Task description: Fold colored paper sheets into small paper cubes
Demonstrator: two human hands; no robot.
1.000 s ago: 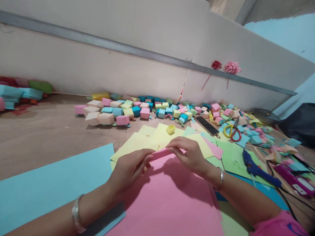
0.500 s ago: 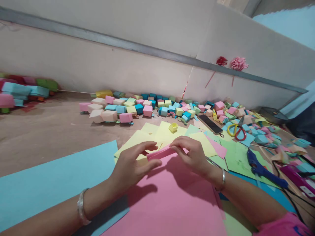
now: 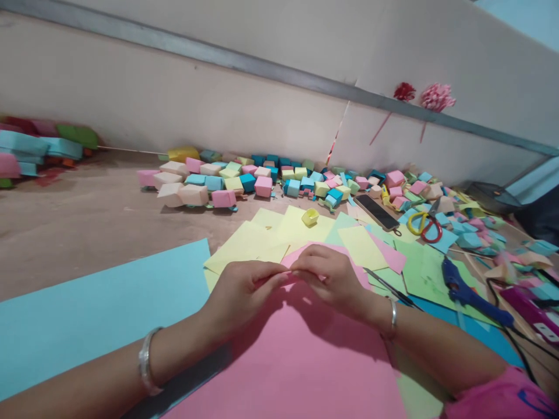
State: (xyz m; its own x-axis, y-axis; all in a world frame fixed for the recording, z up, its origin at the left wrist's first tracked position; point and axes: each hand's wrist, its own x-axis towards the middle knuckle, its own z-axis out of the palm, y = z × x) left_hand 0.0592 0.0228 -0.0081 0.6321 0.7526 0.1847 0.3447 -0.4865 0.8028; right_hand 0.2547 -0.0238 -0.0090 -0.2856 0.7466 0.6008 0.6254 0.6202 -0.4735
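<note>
My left hand (image 3: 246, 294) and my right hand (image 3: 328, 278) meet fingertip to fingertip above a large pink paper sheet (image 3: 292, 366). Both pinch a small piece of pink paper (image 3: 288, 278), mostly hidden behind my fingers. Yellow paper sheets (image 3: 247, 247) lie just beyond my hands, with a small folded yellow paper piece (image 3: 310, 217) on top. A large light-blue sheet (image 3: 105, 314) spreads under my left forearm. Beside my right wrist lies a thin dark pen-like tool (image 3: 388, 285).
Rows of small folded paper boxes (image 3: 263, 186) line the wall. To the right are a phone (image 3: 376, 212), scissors (image 3: 423, 227), a blue glue gun (image 3: 469, 294) with its cable, and a magenta power strip (image 3: 530, 314). Two paper flowers (image 3: 438, 97) hang on the wall rail.
My left hand has closed from an open curve onto the pink paper and moved right to meet my right hand. The folded pink strip, visible before, is now mostly covered.
</note>
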